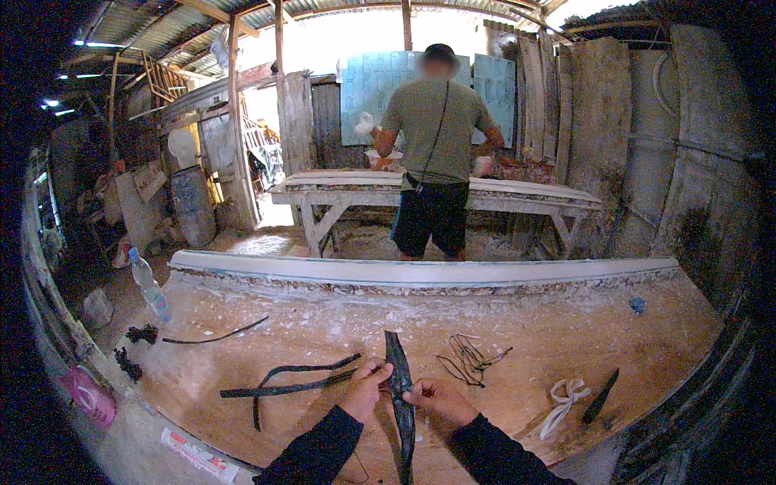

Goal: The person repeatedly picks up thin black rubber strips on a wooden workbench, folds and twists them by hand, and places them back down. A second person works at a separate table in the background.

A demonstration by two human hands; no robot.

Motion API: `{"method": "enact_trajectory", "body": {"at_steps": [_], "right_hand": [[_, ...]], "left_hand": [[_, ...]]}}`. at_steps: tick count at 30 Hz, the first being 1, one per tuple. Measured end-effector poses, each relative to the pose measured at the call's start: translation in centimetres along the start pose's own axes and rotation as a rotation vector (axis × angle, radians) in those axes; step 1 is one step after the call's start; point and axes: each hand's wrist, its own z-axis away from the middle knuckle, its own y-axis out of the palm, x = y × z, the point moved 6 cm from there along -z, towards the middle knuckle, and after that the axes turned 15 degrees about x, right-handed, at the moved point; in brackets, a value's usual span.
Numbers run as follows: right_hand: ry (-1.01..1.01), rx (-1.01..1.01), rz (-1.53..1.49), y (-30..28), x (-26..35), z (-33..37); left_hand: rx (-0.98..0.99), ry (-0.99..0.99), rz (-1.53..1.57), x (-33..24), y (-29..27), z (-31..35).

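A black flat strip (pixel 402 428), wider in its middle, stretches upright between my hands over the wooden table. My left hand (pixel 368 390) pinches its left edge between thumb and fingers. On the other side my right hand (pixel 440 400) grips the strip with thumb and forefinger. Just left of my left hand lie long black straps (pixel 303 380), bent and crossing. Thin dark cords (pixel 469 360) lie in a loose tangle beyond my right hand. Farther right rest a knotted white strip (pixel 563 408) and a dark knife-shaped piece (pixel 601 396).
The wooden table (pixel 226 307) is strewn with white flakes; a long white moulding (pixel 420 271) spans its far edge. At left are a plastic bottle (pixel 149 283), small black bundles (pixel 128 364) and a pink container (pixel 89 396). A person (pixel 436 137) stands at another bench (pixel 517 194).
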Motion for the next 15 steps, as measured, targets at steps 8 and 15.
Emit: {"method": "enact_trajectory", "body": {"at_steps": [8,15], "right_hand": [[-0.052,-0.060,0.076,-0.6,-0.5,-0.5],[-0.206,-0.182,-0.214,-1.1,0.8,0.3]], "left_hand": [[-0.123,0.053,-0.122,-1.7,0.2,1.0],[0.190,-0.005,-0.637,-0.5,2.3,0.6]]}}
